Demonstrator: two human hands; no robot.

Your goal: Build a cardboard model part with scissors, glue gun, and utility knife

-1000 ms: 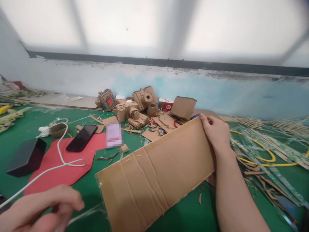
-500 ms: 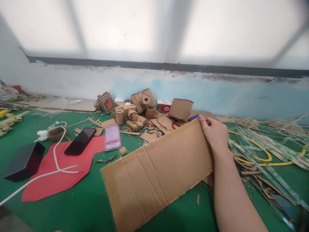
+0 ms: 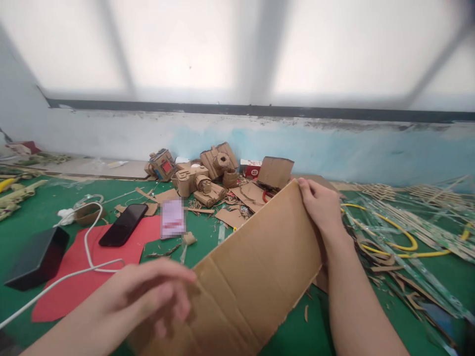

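A creased piece of brown cardboard [image 3: 256, 257] is held up at a slant above the green table. My right hand [image 3: 321, 202] grips its upper right corner, thumb on the near face and the other fingers behind it. My left hand [image 3: 156, 294] is in front of the sheet's left part, fingers apart and slightly curled, somewhat blurred. Its fingertips are close to the top edge; whether they touch the cardboard I cannot tell. The sheet's lower left end is blurred and partly hidden by this hand.
Cardboard model cameras [image 3: 193, 178] and scraps lie by the wall. On the left are a black phone [image 3: 123, 225] on red paper [image 3: 74, 291], a dark box [image 3: 37, 259] and a white cable [image 3: 87, 242]. Yellow tubing [image 3: 408, 237] and thin strips [image 3: 430, 212] lie right.
My left hand has come into view from the lower left, reaching the cardboard. The sheet has tilted more steeply, its left end lower, and my right hand has shifted slightly left.
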